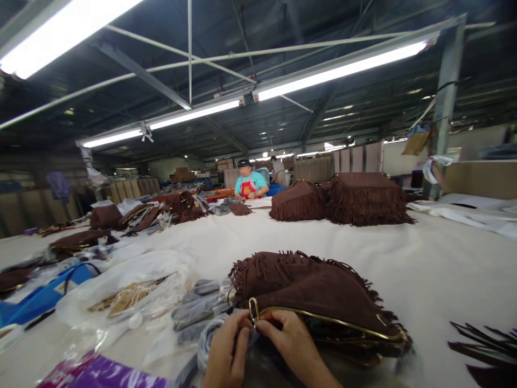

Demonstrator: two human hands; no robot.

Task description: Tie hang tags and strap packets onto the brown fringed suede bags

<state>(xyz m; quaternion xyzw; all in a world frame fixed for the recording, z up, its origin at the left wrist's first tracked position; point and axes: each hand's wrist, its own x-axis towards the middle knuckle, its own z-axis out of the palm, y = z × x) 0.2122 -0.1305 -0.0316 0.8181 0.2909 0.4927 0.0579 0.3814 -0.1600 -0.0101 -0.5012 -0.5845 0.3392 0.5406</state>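
A dark brown fringed bag (307,285) lies on the white-covered table just in front of me. Its gold-toothed zipper (343,321) gapes along the near edge, with the dark inside partly showing. At the zipper's left end a gold oval ring (253,307) stands up between my fingertips. My left hand (228,347) pinches it from the left, fingers closed. From the right, my right hand (293,337) is closed in a pinch at the ring's base, beside the bag's edge. Exactly what lies between the fingertips is partly hidden.
Grey wrapped straps (202,307) lie left of the bag, near a clear plastic bag with tags (125,296). Purple packaging (117,374) is at the front left. More fringed bags (367,196) stand farther back. A person (250,183) works across the table.
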